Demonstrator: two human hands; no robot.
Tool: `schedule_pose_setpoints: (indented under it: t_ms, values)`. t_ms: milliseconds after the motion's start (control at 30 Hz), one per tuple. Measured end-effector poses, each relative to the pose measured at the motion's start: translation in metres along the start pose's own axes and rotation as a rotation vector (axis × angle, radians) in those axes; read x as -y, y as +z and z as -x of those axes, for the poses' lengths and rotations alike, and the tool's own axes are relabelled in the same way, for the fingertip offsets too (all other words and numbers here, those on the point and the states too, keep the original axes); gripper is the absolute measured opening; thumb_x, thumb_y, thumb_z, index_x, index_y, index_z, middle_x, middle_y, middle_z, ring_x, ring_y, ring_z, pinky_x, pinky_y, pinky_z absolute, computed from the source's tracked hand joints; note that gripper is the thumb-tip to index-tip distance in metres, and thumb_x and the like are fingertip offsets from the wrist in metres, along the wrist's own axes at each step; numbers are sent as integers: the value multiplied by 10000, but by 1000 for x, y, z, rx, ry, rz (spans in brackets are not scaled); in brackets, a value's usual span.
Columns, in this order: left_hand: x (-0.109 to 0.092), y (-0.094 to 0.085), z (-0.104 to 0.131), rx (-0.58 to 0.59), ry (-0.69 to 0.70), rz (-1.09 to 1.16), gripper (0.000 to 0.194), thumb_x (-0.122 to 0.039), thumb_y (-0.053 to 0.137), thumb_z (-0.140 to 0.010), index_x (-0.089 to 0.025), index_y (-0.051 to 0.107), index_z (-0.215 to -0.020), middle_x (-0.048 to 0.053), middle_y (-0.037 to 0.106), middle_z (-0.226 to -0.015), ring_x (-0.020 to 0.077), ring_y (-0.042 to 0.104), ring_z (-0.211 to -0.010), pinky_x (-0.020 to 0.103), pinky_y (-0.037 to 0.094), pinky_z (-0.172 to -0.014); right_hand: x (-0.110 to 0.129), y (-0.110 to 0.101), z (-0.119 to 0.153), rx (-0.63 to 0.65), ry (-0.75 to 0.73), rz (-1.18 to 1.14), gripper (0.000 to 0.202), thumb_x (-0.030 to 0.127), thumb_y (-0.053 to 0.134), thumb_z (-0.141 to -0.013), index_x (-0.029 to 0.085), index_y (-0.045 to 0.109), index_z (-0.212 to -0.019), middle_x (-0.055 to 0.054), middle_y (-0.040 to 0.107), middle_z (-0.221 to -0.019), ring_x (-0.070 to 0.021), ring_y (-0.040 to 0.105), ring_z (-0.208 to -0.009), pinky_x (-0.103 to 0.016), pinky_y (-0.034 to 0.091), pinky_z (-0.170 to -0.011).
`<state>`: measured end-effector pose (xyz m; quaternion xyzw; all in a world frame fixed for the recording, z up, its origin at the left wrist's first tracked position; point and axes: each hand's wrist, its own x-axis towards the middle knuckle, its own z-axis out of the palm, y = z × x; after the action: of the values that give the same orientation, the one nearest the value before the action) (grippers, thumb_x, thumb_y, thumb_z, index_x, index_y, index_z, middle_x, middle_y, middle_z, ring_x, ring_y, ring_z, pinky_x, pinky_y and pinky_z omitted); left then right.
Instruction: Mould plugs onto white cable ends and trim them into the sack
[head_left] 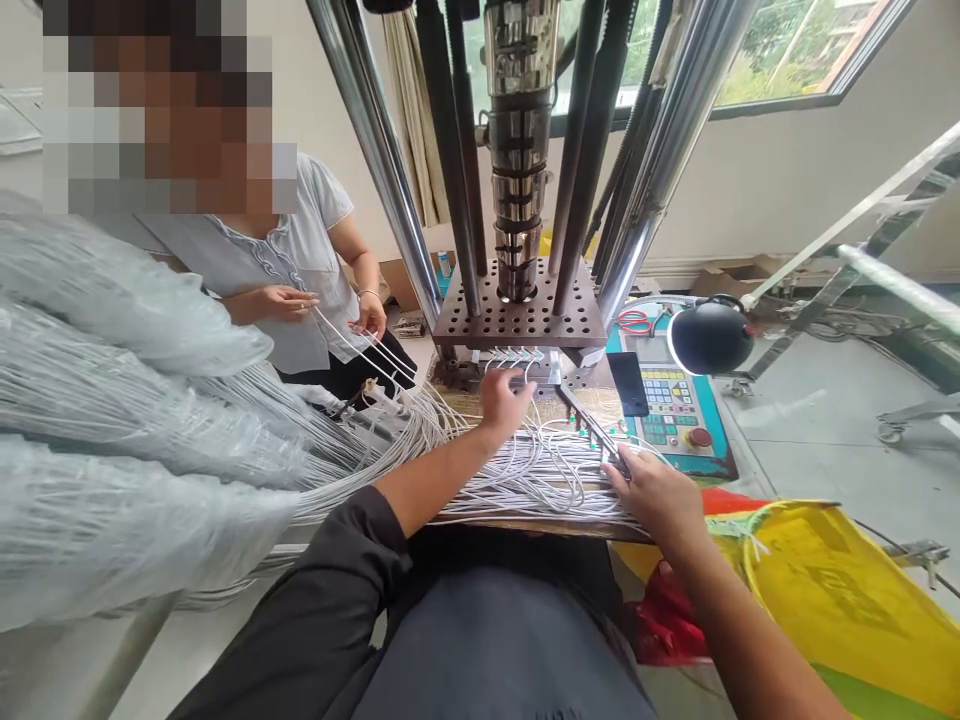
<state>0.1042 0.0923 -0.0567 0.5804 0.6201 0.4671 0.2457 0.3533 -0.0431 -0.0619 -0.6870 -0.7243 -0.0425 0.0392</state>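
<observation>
My left hand [507,402] is at the front edge of the machine's lower mold [546,368], its fingers curled beside a white cable; whether they grip it is hard to see. My right hand [651,484] is closed on the near end of a long metal bar [592,425] with small notches, which slants up toward the mold. Several white cables with pale green ends sit in the mold under the perforated brown plate [517,325]. Below both hands a thick layer of white cables [517,490] covers the bench.
A person [300,260] at the left holds white cables. Plastic-wrapped cable bundles [135,430] fill the left side. On the right are a control panel [675,405], a black lamp [710,337], red-handled scissors [636,320] and a yellow bag [840,590].
</observation>
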Motion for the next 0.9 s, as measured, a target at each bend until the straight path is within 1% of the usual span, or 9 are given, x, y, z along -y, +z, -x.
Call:
schedule_pose_setpoints:
  t_ms: [100, 167, 267, 400, 500, 600, 700, 800, 900]
  values:
    - [14, -14, -4, -174, -298, 232, 557, -283, 824, -786, -234, 562, -1274, 108, 520, -1357, 233, 516, -1275, 358, 430, -1075, -1, -3, -5, -34, -59, 7, 456, 523, 447, -991, 186, 714, -1146, -116, 719, -904, -276, 669, -838, -349, 441, -685]
    - [19, -17, -7, -141, -520, 469, 672, -282, 814, -812, -250, 433, -1365, 100, 515, -1358, 188, 575, -1196, 314, 478, -985, -7, -1, -10, -25, -89, -56, 451, 527, 472, -975, 182, 731, -1104, -121, 713, -920, -283, 666, -900, -359, 474, -764]
    - [20, -15, -14, -9, -780, 753, 586, -263, 747, -889, -242, 394, -1357, 76, 610, -1186, 152, 658, -1008, 281, 516, -840, -18, 2, -14, 45, -98, -256, 479, 558, 516, -950, 187, 732, -1163, -119, 726, -1020, -270, 675, -941, -357, 507, -819]
    - [20, -11, -25, 199, -884, 901, 310, -298, 701, -930, -176, 544, -1167, 100, 682, -981, 186, 712, -881, 324, 555, -801, -33, 0, -15, 78, -73, -470, 540, 591, 563, -917, 173, 729, -1214, -90, 731, -938, -237, 667, -825, -352, 530, -777]
    - [23, -7, -31, 339, -926, 993, 213, -335, 665, -950, -153, 596, -1036, 139, 714, -982, 217, 732, -871, 367, 572, -817, -42, -5, -21, 62, -46, -519, 559, 586, 578, -900, 153, 729, -1219, -68, 710, -843, -214, 632, -715, -363, 535, -745]
    - [27, -3, -33, 500, -939, 1105, 190, -324, 605, -986, -139, 608, -942, 145, 723, -1010, 213, 736, -883, 357, 569, -817, -40, -11, -47, 7, -63, -515, 549, 571, 574, -900, 141, 732, -1203, -92, 724, -910, -232, 664, -791, -387, 546, -822]
    - [32, 0, -33, 608, -942, 1171, 198, -297, 588, -998, -122, 632, -916, 82, 689, -827, 170, 699, -736, 320, 566, -738, -13, -14, -96, -25, -152, -485, 540, 544, 532, -927, 140, 717, -1234, -142, 728, -1113, -270, 685, -1003, -411, 535, -940]
    - [36, 2, -33, 568, -926, 1177, 158, -219, 569, -995, -109, 657, -926, 5, 587, -647, 123, 600, -562, 305, 566, -665, 38, -11, -159, -62, -215, -439, 512, 492, 509, -950, 167, 683, -1305, -147, 706, -1250, -291, 677, -1107, -434, 527, -986]
    - [39, 3, -33, 533, -911, 1183, 148, -175, 566, -983, -99, 659, -895, -15, 553, -601, 114, 564, -513, 324, 584, -652, 90, -4, -219, -120, -265, -428, 458, 458, 503, -971, 193, 682, -1298, -137, 731, -1202, -295, 681, -1100, -429, 545, -953]
